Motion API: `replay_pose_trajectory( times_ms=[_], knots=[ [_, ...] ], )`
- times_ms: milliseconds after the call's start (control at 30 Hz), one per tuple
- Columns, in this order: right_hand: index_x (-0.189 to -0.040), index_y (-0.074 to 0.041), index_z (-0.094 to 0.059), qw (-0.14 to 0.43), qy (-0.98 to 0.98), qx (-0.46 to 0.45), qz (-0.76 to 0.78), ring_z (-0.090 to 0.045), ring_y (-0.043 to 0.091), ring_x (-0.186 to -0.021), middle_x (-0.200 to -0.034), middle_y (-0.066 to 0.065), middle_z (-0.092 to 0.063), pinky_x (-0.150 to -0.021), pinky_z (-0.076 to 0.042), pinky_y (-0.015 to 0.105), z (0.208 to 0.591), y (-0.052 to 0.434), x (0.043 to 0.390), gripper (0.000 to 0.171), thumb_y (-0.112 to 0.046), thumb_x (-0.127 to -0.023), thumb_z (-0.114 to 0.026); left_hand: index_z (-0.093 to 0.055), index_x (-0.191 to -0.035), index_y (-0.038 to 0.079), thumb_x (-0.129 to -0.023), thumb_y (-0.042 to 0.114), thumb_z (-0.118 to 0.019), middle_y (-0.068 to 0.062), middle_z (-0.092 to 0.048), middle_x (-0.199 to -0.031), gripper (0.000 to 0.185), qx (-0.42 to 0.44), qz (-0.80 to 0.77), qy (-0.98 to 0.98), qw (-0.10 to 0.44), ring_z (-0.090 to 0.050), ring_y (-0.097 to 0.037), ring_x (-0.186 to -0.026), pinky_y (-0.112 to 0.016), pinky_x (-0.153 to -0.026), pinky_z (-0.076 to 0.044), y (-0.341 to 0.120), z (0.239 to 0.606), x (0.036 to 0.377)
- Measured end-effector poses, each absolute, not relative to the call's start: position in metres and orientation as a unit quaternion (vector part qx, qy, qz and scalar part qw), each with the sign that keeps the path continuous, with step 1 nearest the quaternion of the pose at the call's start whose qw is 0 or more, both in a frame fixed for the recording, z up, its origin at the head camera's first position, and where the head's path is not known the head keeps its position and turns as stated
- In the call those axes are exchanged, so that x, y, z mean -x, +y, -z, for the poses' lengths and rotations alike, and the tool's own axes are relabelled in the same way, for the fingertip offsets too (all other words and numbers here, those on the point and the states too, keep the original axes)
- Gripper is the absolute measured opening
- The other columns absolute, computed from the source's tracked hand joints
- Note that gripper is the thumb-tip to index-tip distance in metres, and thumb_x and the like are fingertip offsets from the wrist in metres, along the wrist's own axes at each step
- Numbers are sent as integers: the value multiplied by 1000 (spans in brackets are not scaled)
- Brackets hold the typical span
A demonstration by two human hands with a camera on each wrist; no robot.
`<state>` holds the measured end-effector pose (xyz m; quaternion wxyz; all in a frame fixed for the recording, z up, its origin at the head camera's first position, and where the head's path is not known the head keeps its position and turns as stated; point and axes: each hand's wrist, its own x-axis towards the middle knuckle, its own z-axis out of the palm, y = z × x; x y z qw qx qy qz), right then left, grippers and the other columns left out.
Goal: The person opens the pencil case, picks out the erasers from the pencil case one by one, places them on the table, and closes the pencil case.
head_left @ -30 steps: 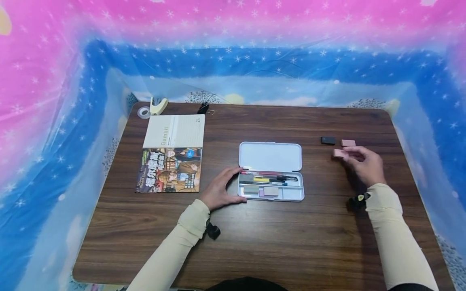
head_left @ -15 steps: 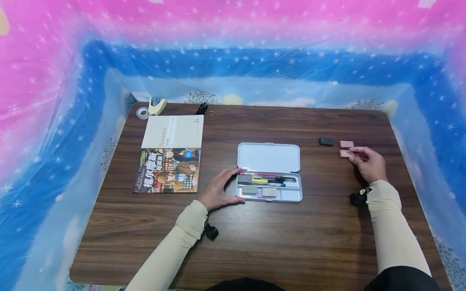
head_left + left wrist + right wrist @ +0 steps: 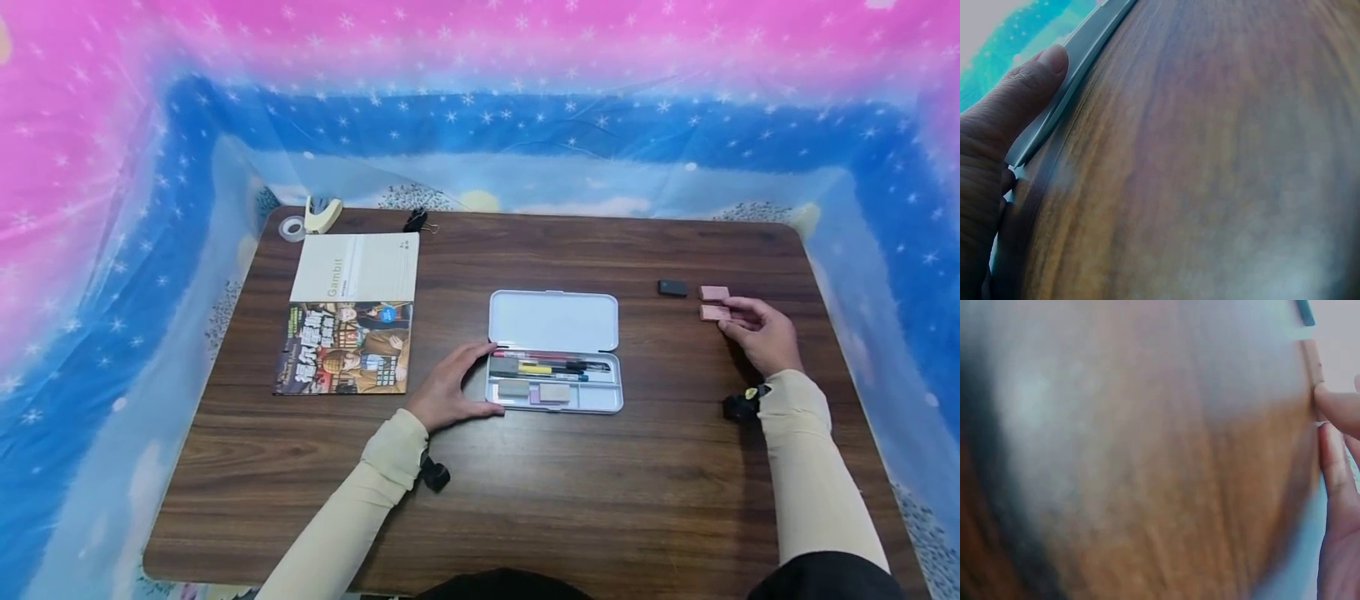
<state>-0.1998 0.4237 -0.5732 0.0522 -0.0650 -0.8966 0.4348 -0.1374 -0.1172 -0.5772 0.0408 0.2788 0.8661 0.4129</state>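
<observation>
An open white pencil case (image 3: 555,321) lies mid-table with pens and several erasers in its tray. My left hand (image 3: 483,379) holds its left end, thumb at the front corner and fingers at the hinge side. The left wrist view shows the thumb (image 3: 1044,69) pressed against the case's rim (image 3: 1088,44). My right hand (image 3: 726,317) pinches the right end of a pink eraser (image 3: 712,312) lying on the table at the right. A second pink eraser (image 3: 713,292) sits just behind it, with a black eraser (image 3: 672,287) to its left. The right wrist view shows fingertips (image 3: 1338,406) against the eraser (image 3: 1314,362).
A Gambit notebook (image 3: 356,267) and a comic magazine (image 3: 345,348) lie at the left. A tape roll (image 3: 292,227), a stapler (image 3: 324,215) and a black binder clip (image 3: 417,221) sit at the back left. Starry plastic sheeting (image 3: 480,133) walls in the wooden table (image 3: 570,500).
My right hand carried the pink eraser a little to the right and set it in front of the other pink eraser. The left hand stayed on the case.
</observation>
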Motion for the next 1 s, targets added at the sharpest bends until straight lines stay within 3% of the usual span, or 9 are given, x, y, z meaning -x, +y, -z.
replay_pose_trajectory(
  times_ms=[133, 267, 433, 667, 800, 1000],
  knots=[
    [-134, 3, -69, 73, -857, 97, -500, -65, -7, -92, -109, -8, -73, -79, -51, 6, 562, 407, 189, 41, -10, -96, -79, -46, -159, 11, -74, 34, -99, -17, -53, -151, 103, -277, -419, 864, 43, -52, -33, -139, -52, -117, -43, -117, 578, 137],
    [-128, 8, -70, 83, -841, 57, -531, -66, -1, -96, -112, 6, -75, -83, -50, 8, 540, 359, 176, 32, -5, -99, -75, -45, -159, 11, -74, 34, -99, -16, -53, -152, 103, -280, -419, 863, 41, -52, -33, -139, -52, -117, -43, -117, 577, 138],
    [-122, 0, -76, 17, -855, -66, -515, -63, 1, -102, -118, 13, -75, -87, -47, 13, 535, 290, 167, 24, -11, -101, -74, -45, -159, 10, -73, 34, -100, -16, -53, -151, 104, -285, -411, 865, 35, -52, -33, -139, -51, -117, -43, -118, 576, 139],
    [-119, -12, -79, -68, -867, -230, -436, -70, 15, -98, -113, 3, -77, -86, -59, 33, 532, 195, 158, 23, -11, -97, -79, -45, -158, 10, -74, 34, -99, -16, -54, -151, 103, -284, -413, 865, 34, -53, -32, -139, -50, -117, -43, -118, 576, 138],
    [-117, -12, -81, -65, -877, -287, -380, -70, 19, -97, -110, 2, -78, -86, -60, 43, 537, 159, 160, 23, -12, -94, -82, -46, -158, 10, -73, 33, -100, -16, -54, -150, 104, -286, -414, 863, 33, -54, -32, -137, -50, -116, -44, -119, 578, 138],
    [-112, -9, -82, -29, -881, -321, -347, -70, 23, -95, -108, 6, -79, -84, -59, 44, 538, 134, 161, 22, -7, -90, -85, -46, -157, 8, -72, 34, -100, -16, -55, -149, 104, -292, -416, 861, 24, -55, -31, -137, -48, -116, -45, -119, 581, 140]
  ],
)
